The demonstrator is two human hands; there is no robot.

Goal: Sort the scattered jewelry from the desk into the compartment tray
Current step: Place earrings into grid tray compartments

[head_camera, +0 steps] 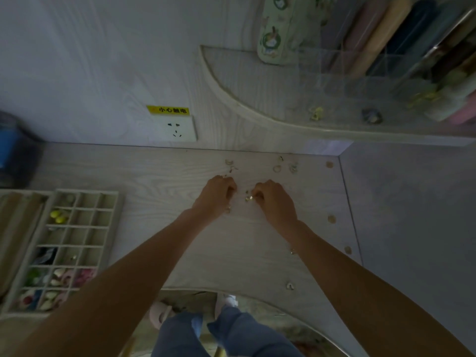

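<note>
My desk (180,171) of pale wood grain runs along the wall, and I lean over it with both arms stretched to its middle, where the loose jewelry lies thickest. The compartment tray (113,202) sits at the desk's left edge, well apart from my hands, so every piece I lift has a long carry ahead. Its grid is partly filled: yellow-green beads (58,217) in an upper cell, a dark piece lower down, and pink, white and green pieces crowding the bottom rows; several middle cells look bare. A padded section adjoins it on the left.

My left hand (217,197) rests knuckles-up on the wood, fingers curled under; whether they pinch anything I cannot tell. My right hand (274,202) is likewise curled, its fingertips drawn in around a small gold piece (248,198) lying between the two hands, though the grip itself is hidden.

Farther back, near the wall, a ring (276,168) and other small pieces (293,168) wait unsorted. One more earring (290,286) lies near the desk's front edge.
</note>
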